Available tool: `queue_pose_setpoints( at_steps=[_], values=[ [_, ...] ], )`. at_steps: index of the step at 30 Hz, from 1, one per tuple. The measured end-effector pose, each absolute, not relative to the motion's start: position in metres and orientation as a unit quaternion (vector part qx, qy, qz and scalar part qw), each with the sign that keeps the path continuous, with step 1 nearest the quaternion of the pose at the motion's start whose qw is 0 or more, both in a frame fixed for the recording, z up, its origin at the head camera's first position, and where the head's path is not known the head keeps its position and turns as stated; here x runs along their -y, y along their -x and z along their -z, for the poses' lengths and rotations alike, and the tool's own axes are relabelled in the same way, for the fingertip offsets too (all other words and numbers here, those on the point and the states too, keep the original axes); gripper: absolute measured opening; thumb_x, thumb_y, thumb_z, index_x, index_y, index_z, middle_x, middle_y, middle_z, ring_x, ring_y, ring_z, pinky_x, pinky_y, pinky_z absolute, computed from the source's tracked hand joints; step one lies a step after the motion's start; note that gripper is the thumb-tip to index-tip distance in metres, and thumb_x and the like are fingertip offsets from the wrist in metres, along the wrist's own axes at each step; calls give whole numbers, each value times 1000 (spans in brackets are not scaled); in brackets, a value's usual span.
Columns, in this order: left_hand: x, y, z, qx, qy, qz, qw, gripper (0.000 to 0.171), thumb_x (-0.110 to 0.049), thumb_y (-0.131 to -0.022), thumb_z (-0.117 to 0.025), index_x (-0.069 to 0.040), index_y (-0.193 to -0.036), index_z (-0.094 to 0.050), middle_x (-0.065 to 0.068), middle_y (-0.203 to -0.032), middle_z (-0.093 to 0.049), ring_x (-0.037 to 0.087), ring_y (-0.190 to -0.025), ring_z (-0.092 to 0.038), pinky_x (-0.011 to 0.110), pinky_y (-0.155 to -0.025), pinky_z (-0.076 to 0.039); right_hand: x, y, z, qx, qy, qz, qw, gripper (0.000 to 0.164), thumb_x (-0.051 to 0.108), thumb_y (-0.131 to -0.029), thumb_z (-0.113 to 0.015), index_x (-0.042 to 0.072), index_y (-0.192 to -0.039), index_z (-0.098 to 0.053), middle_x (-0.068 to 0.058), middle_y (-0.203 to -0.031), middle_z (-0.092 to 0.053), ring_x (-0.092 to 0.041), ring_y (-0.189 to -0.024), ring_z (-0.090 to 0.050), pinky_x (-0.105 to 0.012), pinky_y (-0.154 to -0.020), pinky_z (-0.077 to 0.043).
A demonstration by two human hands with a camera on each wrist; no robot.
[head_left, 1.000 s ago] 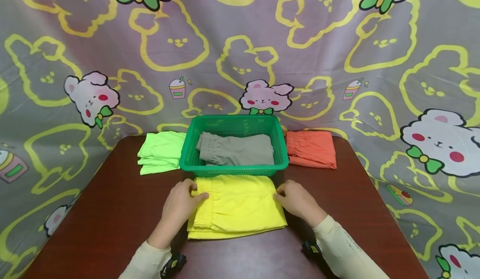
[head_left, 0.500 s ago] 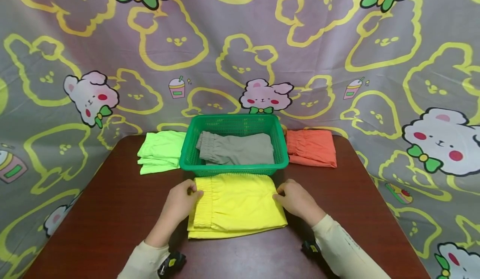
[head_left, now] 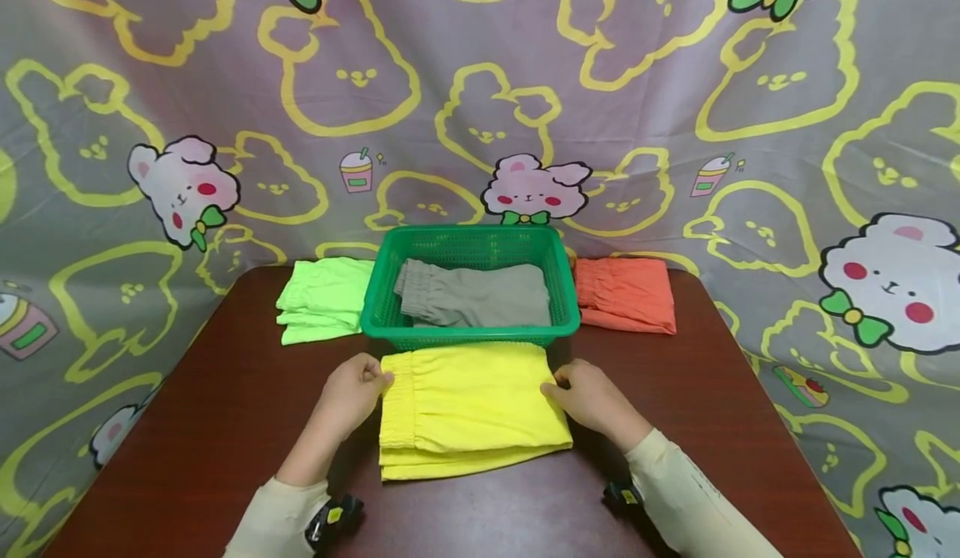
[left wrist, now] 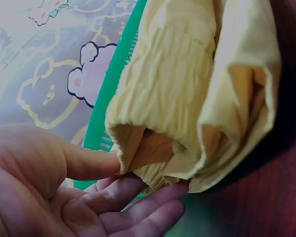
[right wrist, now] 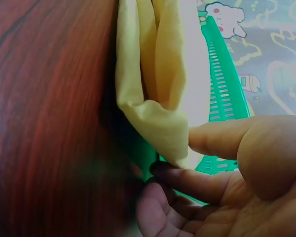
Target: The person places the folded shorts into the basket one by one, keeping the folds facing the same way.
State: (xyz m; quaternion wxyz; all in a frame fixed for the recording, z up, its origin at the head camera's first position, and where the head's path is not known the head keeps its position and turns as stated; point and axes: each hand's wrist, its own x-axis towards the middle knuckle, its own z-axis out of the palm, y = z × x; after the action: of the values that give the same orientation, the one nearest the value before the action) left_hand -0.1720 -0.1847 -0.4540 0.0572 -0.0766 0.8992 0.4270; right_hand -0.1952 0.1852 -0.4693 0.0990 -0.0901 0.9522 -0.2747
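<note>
Folded yellow shorts [head_left: 480, 404] with a gathered elastic waistband lie in front of the green basket [head_left: 471, 340]. At the waistband's far left corner, my left hand [head_left: 351, 391] pinches the cloth between thumb and fingers. My right hand [head_left: 596, 399] pinches the opposite edge. In the left wrist view, the thumb presses the waistband [left wrist: 163, 94] from above while fingers reach under it. From the right wrist, the folded layers [right wrist: 158, 118] show, with thumb and index finger closed on the corner. Grey folded shorts [head_left: 480, 295] rest inside the basket.
Bright green folded shorts [head_left: 326, 299] sit left of the basket, and orange-red folded shorts [head_left: 626, 295] sit to its right. A cartoon-printed cloth [head_left: 450, 141] hangs behind the brown table [head_left: 247, 416].
My left hand has shifted slightly left, its thumb now on the waistband's edge, and the waistband corner looks straighter. My right hand has stayed nearly in place.
</note>
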Motion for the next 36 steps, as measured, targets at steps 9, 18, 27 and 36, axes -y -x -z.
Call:
queue_pose_setpoints(
  at_steps=[9, 18, 27, 36],
  values=[
    [187, 175, 462, -890, 103, -437, 81, 25, -26, -98, -70, -3, -103, -60, 15, -98, -63, 24, -74, -71, 36, -61, -52, -185, 196, 471, -928, 57, 349, 120, 24, 29, -98, -69, 6, -100, -66, -2, -71, -53, -16, -59, -50, -30, -58, -42],
    [187, 177, 465, -905, 90, -397, 124, 67, -32, -102, -64, 6, -151, -37, 26, -140, -54, 35, -103, -67, 49, -85, -56, -184, 193, 468, -895, 18, 417, 158, 27, 32, -99, -69, 5, -102, -65, -7, -79, -59, -20, -60, -60, -34, -55, -54],
    [189, 184, 476, -885, 66, -440, 140, 79, -29, -104, -58, 1, -162, -14, 28, -164, -25, 47, -142, -41, 60, -107, -44, -181, 195, 471, -881, 6, 441, 172, 29, 30, -97, -71, 3, -104, -66, -7, -86, -63, -19, -65, -63, -36, -55, -58],
    [190, 190, 481, -859, 75, -487, 137, 82, -21, -96, -63, 9, -159, -19, 30, -157, -36, 36, -131, -46, 48, -98, -47, -184, 197, 476, -869, 3, 458, 186, 32, 33, -95, -74, 3, -106, -66, -7, -85, -64, -19, -65, -64, -36, -56, -57]
  ],
)
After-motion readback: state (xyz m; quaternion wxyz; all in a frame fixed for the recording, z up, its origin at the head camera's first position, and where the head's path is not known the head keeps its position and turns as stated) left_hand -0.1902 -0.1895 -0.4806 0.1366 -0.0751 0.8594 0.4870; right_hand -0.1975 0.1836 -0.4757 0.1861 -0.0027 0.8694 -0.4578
